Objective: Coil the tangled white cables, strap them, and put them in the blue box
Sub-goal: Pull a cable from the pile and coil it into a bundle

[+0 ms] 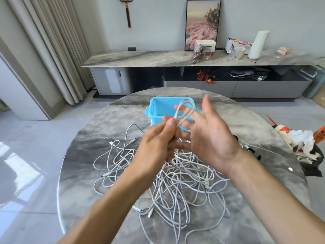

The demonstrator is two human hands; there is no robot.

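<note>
Both of my hands are raised in front of the blue box (158, 110), working one white cable. My left hand (158, 143) pinches the gathered loops of the coil (184, 111) between thumb and forefinger, so the loops stand up in a narrow oval against the box's open top. My right hand (211, 136) is spread just beside the coil, fingers straight and apart, with the far end of the loops hooked over one or two fingertips; motion blur keeps me from telling exactly which. Beneath my hands, on the near side of the box, the tangled white cables (184, 182) lie in a loose heap on the round marble table (88, 155), with several plugs showing at the heap's left and near edges. The box stands open at the table's far side, beyond the heap. To the right of the box, at the table's edge, sits crumpled paper and wrappers (302, 143). Beyond the box, a long marble-topped cabinet (140, 59) runs along the wall, carrying a framed flower picture (202, 23) and a white roll (258, 44).
</note>
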